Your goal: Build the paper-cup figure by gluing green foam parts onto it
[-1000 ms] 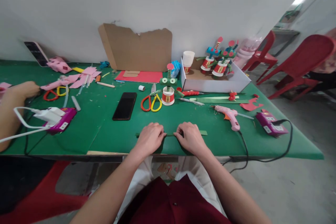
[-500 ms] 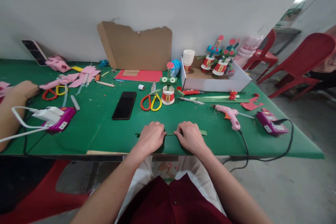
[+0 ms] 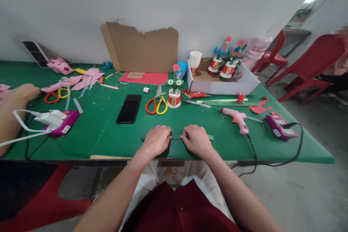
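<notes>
A thin green paper strip (image 3: pixel 211 137) lies crosswise near the table's front edge, its ends showing beyond both hands. My left hand (image 3: pixel 158 139) is closed on its left part, fingers curled. Gripping the right part, my right hand (image 3: pixel 196 140) is closed as well, with a short stretch of strip visible between the hands. Behind them stands a paper-cup figure (image 3: pixel 174 98) with a green head and springy green arms. Scissors (image 3: pixel 156 106) with red and yellow handles touch its left side. A black phone (image 3: pixel 128 109) lies to the left.
A pink glue gun (image 3: pixel 237 119) and a purple power socket (image 3: pixel 281 127) with cables are at the right. A white box (image 3: pixel 223 87) holds more cup figures. Another person's hand (image 3: pixel 26 92) is at the far left, near a second socket (image 3: pixel 61 125).
</notes>
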The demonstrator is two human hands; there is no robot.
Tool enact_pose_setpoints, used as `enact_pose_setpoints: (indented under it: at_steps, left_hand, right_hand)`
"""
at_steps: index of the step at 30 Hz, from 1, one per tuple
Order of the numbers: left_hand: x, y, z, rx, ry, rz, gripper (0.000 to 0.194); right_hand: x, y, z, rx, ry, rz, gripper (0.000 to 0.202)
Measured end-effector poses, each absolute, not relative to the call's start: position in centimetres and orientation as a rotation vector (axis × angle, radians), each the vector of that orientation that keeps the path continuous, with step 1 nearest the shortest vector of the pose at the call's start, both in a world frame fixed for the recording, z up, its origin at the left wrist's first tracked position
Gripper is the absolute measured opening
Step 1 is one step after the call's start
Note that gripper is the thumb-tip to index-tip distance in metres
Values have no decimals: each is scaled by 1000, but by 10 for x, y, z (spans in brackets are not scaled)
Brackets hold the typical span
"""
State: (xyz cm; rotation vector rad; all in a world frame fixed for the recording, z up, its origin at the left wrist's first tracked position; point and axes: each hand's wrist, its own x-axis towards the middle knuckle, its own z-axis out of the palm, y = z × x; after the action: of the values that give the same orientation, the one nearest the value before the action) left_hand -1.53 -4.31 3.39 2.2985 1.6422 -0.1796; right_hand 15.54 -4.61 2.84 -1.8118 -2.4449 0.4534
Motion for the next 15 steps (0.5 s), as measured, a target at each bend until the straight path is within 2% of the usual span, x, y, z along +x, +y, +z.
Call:
enact_pose_setpoints:
  at_steps: [7,12,15]
  left_hand:
    - [-14,-47,33,2380,1642,-140,12]
    - [-10,-61,18,2684,1463,183,25]
    - [-13,-67,4,2752,1381,323,20]
  right_hand:
    - [154,-45,32,-1835,-2461,467,17]
    - [154,-44,32,-1809,-2474,460,16]
    - [154,-45,32,-1813,-2469,452,17]
